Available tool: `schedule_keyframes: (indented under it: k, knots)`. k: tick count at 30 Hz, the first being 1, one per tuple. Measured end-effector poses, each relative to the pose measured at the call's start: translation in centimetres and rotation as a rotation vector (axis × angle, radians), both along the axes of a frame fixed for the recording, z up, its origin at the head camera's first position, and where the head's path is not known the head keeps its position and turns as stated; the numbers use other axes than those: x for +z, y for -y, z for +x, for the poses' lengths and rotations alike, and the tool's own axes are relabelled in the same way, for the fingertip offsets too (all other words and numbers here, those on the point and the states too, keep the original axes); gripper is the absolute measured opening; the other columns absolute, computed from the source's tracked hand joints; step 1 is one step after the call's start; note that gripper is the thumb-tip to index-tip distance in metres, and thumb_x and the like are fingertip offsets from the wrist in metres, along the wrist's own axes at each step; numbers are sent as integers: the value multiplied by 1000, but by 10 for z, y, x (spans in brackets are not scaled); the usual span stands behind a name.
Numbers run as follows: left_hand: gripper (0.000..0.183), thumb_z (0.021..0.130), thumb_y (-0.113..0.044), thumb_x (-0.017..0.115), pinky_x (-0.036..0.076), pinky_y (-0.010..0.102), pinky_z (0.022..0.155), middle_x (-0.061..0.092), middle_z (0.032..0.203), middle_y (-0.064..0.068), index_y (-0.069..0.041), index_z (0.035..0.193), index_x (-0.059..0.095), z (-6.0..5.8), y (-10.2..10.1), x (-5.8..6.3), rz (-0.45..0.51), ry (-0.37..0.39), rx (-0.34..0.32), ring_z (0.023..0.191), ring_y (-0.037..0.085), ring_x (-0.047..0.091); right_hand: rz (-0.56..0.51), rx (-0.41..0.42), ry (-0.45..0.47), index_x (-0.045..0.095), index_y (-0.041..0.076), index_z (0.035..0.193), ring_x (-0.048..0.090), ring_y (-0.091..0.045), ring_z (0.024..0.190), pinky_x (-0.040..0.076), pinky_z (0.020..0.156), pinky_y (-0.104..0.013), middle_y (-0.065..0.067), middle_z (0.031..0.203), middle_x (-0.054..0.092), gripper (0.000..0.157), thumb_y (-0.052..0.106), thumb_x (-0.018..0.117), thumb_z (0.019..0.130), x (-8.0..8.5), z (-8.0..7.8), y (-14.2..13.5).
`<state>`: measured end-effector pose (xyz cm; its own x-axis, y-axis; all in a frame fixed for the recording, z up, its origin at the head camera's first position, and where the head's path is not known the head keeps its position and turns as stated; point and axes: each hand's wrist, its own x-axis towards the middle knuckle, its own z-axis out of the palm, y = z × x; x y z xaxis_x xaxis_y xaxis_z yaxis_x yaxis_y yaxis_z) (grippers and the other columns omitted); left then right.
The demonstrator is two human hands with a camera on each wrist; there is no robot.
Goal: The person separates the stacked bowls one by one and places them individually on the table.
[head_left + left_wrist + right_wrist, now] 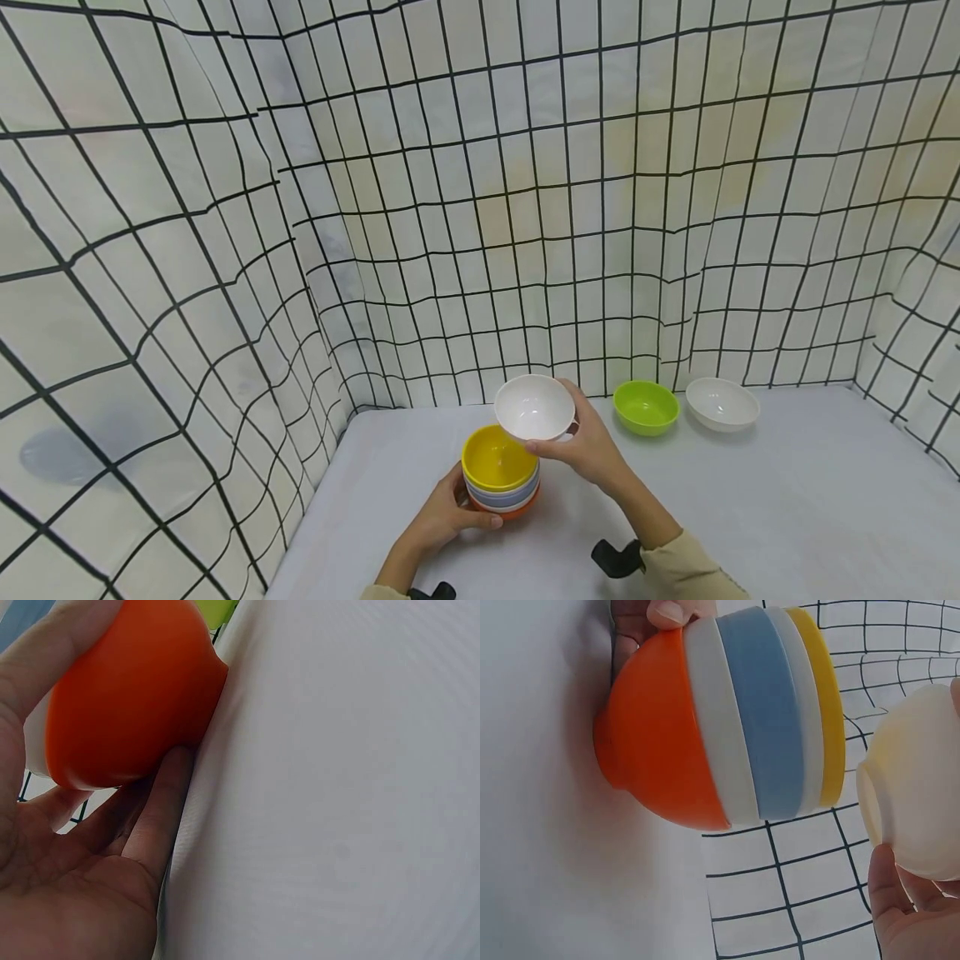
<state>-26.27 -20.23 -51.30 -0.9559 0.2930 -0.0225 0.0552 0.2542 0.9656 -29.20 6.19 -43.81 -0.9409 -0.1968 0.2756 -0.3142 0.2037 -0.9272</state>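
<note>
A stack of bowls stands upright on the table in the head view. From the bottom it runs orange bowl [656,735], white bowl [718,720], blue bowl [763,720], another white bowl [804,712] and yellow bowl [497,458] on top. My left hand [442,517] grips the stack low down, its thumb and fingers around the orange bowl. Just above the yellow bowl, and apart from it in the right wrist view, is a tilted white bowl [534,407]. My right hand [588,446] holds that bowl by its right side and base.
To the right, a green bowl [647,408] and another white bowl [722,406] sit side by side near the back of the white-covered table [810,500]. A pale wall covering with a black grid [480,208] rises behind the table and along the left.
</note>
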Motion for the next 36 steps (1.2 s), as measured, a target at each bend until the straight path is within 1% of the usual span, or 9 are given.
schedule_keyframes:
  k: [7, 14, 17, 22, 36]
  knots:
    - [100, 74, -24, 94, 32, 61, 123, 49, 156, 8, -20, 156, 37, 0, 0, 0, 7, 2, 1, 146, 36, 44, -18, -15, -7, 37, 25, 153, 52, -30, 134, 54, 108, -50, -5, 152, 49, 99, 30, 94, 73, 2, -4, -7]
    - [100, 74, -24, 93, 32, 60, 124, 48, 157, 9, -20, 156, 37, 0, -1, 0, 15, 1, -3, 147, 36, 43, -13, -35, 20, 34, 26, 155, 52, -32, 134, 57, 105, -48, -5, 153, 48, 102, 31, 94, 73, 3, -6, -12]
    - [100, 74, -24, 94, 33, 60, 123, 48, 157, 9, -20, 156, 37, 0, -1, 0, 13, 5, -1, 147, 36, 44, -13, -41, 20, 34, 25, 155, 52, -32, 133, 57, 105, -48, -6, 153, 48, 102, 30, 94, 73, 3, -7, -14]
    - [100, 74, -24, 94, 35, 59, 123, 49, 156, 8, -21, 156, 37, 0, -1, 0, 17, 9, -2, 146, 35, 45, -22, -44, 9, 34, 23, 156, 52, -33, 133, 57, 105, -48, -7, 153, 48, 102, 29, 94, 74, 3, -10, -18]
    - [100, 73, -24, 94, 34, 60, 123, 50, 155, 7, -21, 156, 38, 0, -2, 0, 23, 11, 5, 144, 34, 46, -36, -72, 20, 37, 25, 153, 51, -34, 133, 56, 106, -49, -6, 151, 47, 101, 27, 95, 71, -1, -17, -27]
